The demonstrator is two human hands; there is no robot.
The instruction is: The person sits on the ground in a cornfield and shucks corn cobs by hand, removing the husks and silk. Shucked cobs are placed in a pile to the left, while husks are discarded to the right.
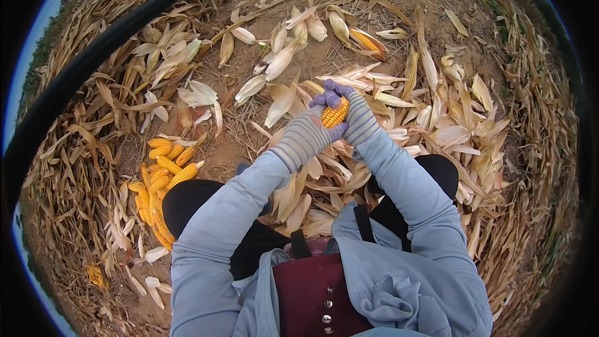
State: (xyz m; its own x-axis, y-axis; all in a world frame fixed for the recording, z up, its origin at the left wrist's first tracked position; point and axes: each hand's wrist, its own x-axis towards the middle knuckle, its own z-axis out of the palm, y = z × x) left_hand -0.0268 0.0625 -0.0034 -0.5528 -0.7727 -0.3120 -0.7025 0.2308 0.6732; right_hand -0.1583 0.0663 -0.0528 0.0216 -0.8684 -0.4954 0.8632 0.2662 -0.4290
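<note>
Both my hands wear striped knit gloves with purple fingers and meet around a bare yellow corn cob (335,113) above the ground. My left hand (306,133) grips the cob from its left and lower side, thumb along the near end. My right hand (358,112) wraps it from the right, with purple fingers over the far end. Parts of the cob are hidden under the fingers. Below and around the hands lie loose pale corn husks (323,168). To the left, beside my knee, is a pile of husked yellow cobs (161,180).
Beyond my hands lie several ears in husk (283,58) and a partly husked ear (367,42). A husk heap (449,126) spreads at right. Dry corn stalks (93,135) flank both sides. More cobs (97,276) lie at lower left. A dark bar (93,56) crosses the upper left.
</note>
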